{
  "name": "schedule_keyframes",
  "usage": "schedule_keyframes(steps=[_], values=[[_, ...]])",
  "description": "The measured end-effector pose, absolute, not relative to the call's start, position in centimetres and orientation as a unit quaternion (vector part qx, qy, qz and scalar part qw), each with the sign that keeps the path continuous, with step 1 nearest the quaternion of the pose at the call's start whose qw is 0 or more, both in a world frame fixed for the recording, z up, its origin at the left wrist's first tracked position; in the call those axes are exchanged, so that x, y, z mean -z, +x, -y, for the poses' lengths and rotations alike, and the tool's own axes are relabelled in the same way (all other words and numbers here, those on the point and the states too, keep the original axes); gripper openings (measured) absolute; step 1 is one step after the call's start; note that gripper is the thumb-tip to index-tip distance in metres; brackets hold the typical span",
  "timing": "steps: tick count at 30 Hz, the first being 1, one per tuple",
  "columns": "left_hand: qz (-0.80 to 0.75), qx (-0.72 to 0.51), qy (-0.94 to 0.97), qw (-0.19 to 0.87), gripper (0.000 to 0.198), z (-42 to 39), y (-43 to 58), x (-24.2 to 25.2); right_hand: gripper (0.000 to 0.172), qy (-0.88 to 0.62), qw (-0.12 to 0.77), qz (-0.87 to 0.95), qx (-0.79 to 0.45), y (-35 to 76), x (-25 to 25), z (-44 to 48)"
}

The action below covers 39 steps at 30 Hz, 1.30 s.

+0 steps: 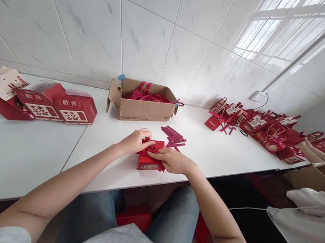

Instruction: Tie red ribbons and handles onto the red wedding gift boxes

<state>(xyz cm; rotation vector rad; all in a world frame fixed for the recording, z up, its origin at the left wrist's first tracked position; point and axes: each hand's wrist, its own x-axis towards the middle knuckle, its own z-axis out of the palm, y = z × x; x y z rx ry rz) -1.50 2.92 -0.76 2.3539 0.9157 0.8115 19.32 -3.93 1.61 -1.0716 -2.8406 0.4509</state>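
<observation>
A small red gift box (148, 164) stands on the white table near its front edge. Dark red ribbon (142, 151) lies across the top of the box. My left hand (136, 141) comes from the left, thumb and fingers closed on the ribbon at the box's upper left. From the right, my right hand (173, 160) pinches the ribbon over the box top, and a ribbon end hangs below its fingers. The fingers partly cover the knot or loop between them. Just behind the box lie several loose strips of dark red ribbon (174, 135).
An open cardboard box (144, 111) of red ribbons stands against the tiled wall. Larger red-and-white boxes (75, 108) sit at the left. Many ribboned gift boxes (266, 128) crowd the right, where another person's arms (318, 153) reach in. A white socket (259, 96) is on the wall.
</observation>
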Motion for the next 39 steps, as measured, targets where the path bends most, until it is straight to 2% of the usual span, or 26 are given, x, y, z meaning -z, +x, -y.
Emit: schedule_keyframes(steps=[3,7,11,15,20,29,39], values=[[-0.356,-0.308,0.85,0.238,0.025,-2.5,-1.5,0.9,0.054,-0.343,0.067,0.922,-0.165,19.5,-1.5,3.9],[-0.371,-0.305,0.84,0.254,0.023,-1.8,-1.8,0.9,0.048,-0.379,0.173,0.881,-0.226,19.8,-0.9,4.2],[-0.387,-0.296,0.826,0.284,0.025,-1.7,-2.1,0.9,0.028,-0.442,0.269,0.813,-0.267,19.9,-0.5,4.4],[-0.38,-0.31,0.823,0.287,0.022,-1.5,-1.9,0.6,0.012,-0.455,0.337,0.79,-0.235,19.8,-0.1,3.9],[-0.367,-0.318,0.841,0.238,0.02,-0.7,-1.4,-0.1,0.01,-0.481,0.364,0.768,-0.214,19.6,0.3,3.4],[-0.375,-0.3,0.839,0.255,0.019,-0.3,-0.7,0.2,0.014,-0.522,0.376,0.727,-0.239,19.4,0.4,3.4],[-0.351,-0.275,0.856,0.262,0.015,0.0,-0.9,0.4,0.014,-0.524,0.429,0.685,-0.267,19.2,1.4,3.0]])
